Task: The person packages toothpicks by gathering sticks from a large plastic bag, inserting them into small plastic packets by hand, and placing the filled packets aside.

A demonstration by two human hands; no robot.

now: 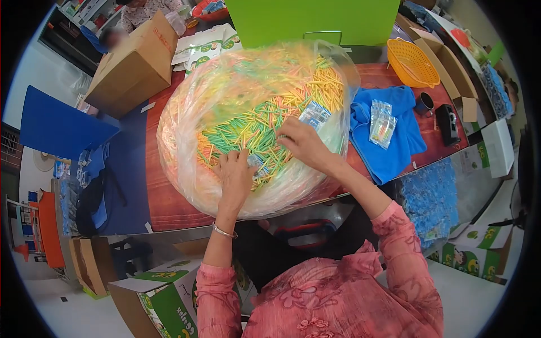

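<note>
A large clear plastic bag [189, 169] stands open on the table, heaped with thin pastel sticks [239, 132] in green, yellow, orange and pink. My left hand [235, 173] is low over the sticks, its thumb and forefinger closed at the edge of a small clear packet with blue print [258, 163]. Just above the heap, my right hand [306, 141] is curled, fingertips pinched together; whatever lies between them is too small to make out. Behind that hand, more blue-printed packets [315, 114] rest on the sticks inside the bag.
On the right lie a blue cloth [408, 132] with filled packets [383, 124], a mug [424, 104], a black tape dispenser [448, 125] and a yellow basket [413, 63]. A cardboard box [132, 67] stands at the back left, near another person [149, 14]. A green panel [315, 19] rises behind the bag.
</note>
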